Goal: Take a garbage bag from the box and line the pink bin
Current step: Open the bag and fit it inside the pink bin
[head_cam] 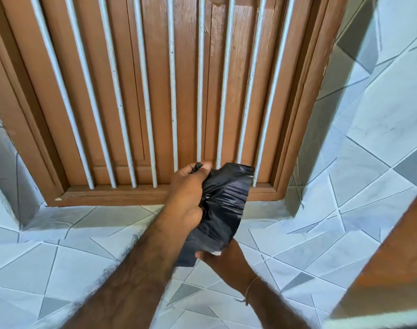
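Glossy, crinkled black garbage bag, below the barred wooden window: left hand clutches its top, right hand pinches its bottom.

— What's the counter like?
— Tiled in pale marbled pieces, with grey triangles set here and there and thin dark lines crossing at angles.
— Anything lying on it?
— Nothing that I can make out resting on the tiles themselves.
— And behind?
— It runs back into a recess, meeting the sill of a brown wooden window frame.
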Motion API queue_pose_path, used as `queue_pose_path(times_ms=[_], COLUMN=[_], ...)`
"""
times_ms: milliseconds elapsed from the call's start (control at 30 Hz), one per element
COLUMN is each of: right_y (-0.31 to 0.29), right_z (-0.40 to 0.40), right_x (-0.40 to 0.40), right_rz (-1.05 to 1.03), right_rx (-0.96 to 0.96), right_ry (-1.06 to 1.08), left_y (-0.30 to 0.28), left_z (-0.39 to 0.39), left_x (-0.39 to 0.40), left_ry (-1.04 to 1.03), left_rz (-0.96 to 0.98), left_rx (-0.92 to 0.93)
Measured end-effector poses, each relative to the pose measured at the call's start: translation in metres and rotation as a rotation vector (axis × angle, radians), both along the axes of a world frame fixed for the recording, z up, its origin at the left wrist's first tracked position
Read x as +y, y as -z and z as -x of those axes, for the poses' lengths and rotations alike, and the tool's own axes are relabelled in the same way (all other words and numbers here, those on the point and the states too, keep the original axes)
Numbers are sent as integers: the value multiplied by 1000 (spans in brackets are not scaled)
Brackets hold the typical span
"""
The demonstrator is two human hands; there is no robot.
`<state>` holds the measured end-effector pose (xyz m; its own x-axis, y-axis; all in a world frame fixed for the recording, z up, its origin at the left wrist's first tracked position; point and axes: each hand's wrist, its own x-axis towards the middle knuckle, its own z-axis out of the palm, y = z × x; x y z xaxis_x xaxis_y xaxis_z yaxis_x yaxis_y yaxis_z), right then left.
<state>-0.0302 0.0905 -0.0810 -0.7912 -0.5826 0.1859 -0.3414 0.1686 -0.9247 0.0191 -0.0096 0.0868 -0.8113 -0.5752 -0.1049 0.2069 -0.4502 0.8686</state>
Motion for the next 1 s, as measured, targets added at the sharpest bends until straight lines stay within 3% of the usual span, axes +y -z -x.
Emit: queue_pose_path(times_ms=[100, 267, 367, 633, 800, 900, 1000], right_y=[1, -2, 0, 11, 15, 14, 6], right_z=[-2, 7, 1, -20, -45, -68, -98], right_x=[21, 69, 117, 240, 293, 315, 329], right_rz=[27, 4, -23, -103, -160, -130, -112], right_rx=[36, -10, -73, -203, -205, -262, -363], right_ry=[7, -55, -105, -166, -217, -231, -229], left_y=[-10, -34, -55, -73, -74, -45, 12], left_z=[-2, -3, -7, -28, -66, -99, -136], left_x=[41, 116, 160, 251, 234, 206, 210], left_ry=[81, 155, 140, -76, -400, -636, -882], left_rz=[-123, -165, -235, -247, -134, 50, 378], left_rx=[2, -4, 84, 161, 208, 44, -459])
